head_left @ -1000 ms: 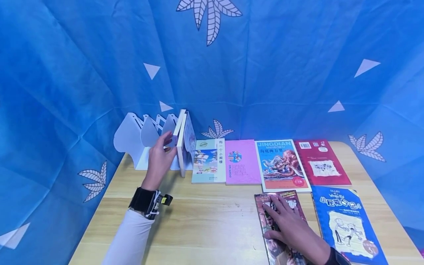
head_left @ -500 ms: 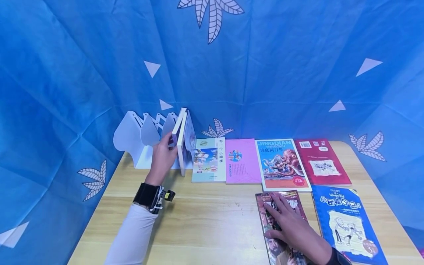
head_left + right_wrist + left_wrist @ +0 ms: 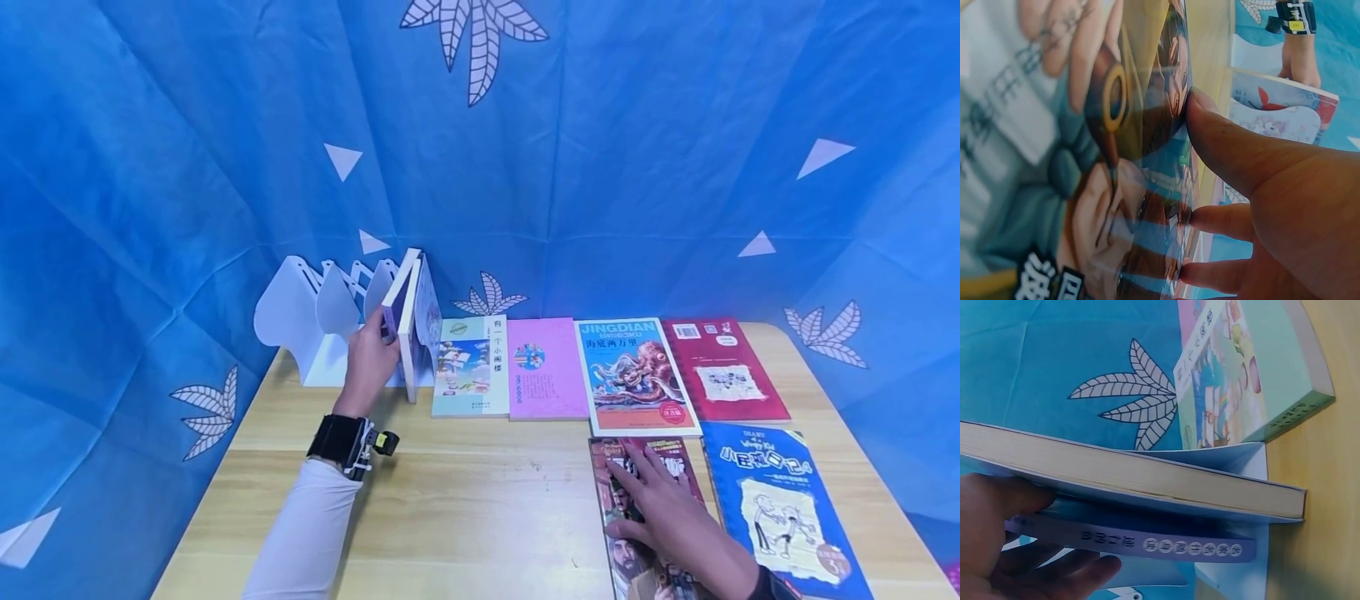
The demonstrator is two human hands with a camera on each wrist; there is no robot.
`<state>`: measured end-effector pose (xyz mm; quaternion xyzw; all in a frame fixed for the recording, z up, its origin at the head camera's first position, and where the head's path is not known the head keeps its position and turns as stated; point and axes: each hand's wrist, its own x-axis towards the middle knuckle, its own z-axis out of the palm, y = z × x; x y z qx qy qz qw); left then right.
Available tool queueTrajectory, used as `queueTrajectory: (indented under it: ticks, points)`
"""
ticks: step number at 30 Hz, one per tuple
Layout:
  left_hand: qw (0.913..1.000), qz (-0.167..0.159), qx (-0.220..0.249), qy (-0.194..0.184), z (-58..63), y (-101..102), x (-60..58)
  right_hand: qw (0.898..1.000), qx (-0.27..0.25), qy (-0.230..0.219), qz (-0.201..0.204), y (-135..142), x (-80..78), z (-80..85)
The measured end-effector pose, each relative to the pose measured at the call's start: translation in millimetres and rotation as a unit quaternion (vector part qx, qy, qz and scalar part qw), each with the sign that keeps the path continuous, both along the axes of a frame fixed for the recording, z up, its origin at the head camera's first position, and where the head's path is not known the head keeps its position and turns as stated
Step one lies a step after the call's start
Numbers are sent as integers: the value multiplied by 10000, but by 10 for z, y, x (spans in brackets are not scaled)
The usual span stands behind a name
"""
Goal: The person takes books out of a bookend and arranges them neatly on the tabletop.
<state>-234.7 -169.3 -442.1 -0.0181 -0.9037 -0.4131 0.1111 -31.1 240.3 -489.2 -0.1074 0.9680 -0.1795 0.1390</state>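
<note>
My left hand point(image 3: 371, 360) pinches a thin book with a purple spine point(image 3: 1166, 545) at the right end of a white metal book rack point(image 3: 283, 315). In the left wrist view the thumb lies on one face and the fingers on the other. A thicker pale book point(image 3: 1147, 476) stands upright beside it, and the gap between the two widens toward me. My right hand point(image 3: 678, 521) rests, fingers spread and mostly straight, on a dark red paperback point(image 3: 622, 533) lying on the table. The right wrist view shows the illustrated cover point(image 3: 1091, 144) close up, with the thumb at its edge.
A row of flat books runs along the back: a light green book point(image 3: 471, 379), a pink one point(image 3: 551, 383), one with an octopus point(image 3: 637, 375), and a red one point(image 3: 731, 375). A blue comic diary point(image 3: 787, 517) lies at right. Blue cloth point(image 3: 480, 183) hangs behind the wooden table point(image 3: 450, 517).
My left fingers have closed on the purple-spined book, and its near edge has swung a little left, away from the pale book. The right hand stays on the dark red paperback.
</note>
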Motion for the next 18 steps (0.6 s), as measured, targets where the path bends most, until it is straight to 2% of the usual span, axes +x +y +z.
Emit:
queueTrajectory:
  ticks: [6, 18]
  points:
    - [10000, 61, -15, -53, -96, -11, -76, 9999, -47, -74, -67, 35, -22, -8]
    - [9992, 174, -284, 239, -210, -28, -121, 9998, -112, -106, -135, 65, -23, -26]
